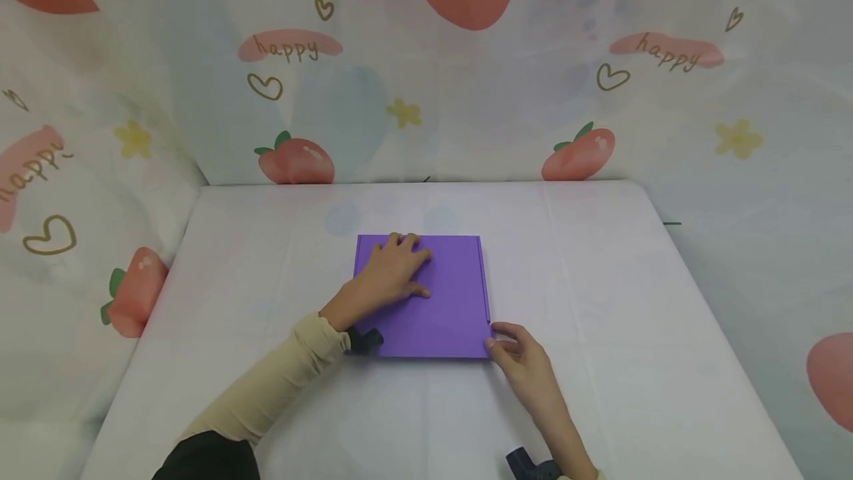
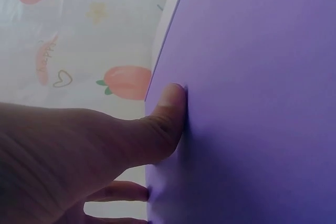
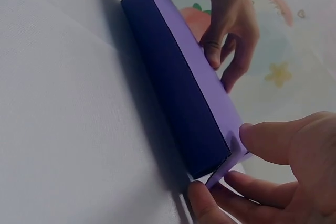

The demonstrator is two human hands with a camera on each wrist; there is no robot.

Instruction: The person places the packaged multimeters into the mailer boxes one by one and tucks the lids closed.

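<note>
A flat purple cardboard box (image 1: 456, 280) lies on the table with its lid down. My left hand (image 1: 389, 269) rests on top of the lid with spread fingers, their tips close to the far edge. In the left wrist view, the thumb (image 2: 170, 100) presses on the purple surface. At the near right corner, my right hand (image 1: 524, 365) pinches the box's edge, thumb on the lid and fingers at the side. The right wrist view shows the box's shaded front wall (image 3: 168, 87) and a side flap (image 3: 223, 172) angled outward beside the fingers.
A white cloth (image 1: 600, 280) covers the table. Behind and at the sides hangs a backdrop (image 1: 466, 95) printed with fruit, hearts and "happy". Dark wrist cameras, one at the left wrist (image 1: 365, 341) and one at the right wrist (image 1: 533, 465), sit near the hands.
</note>
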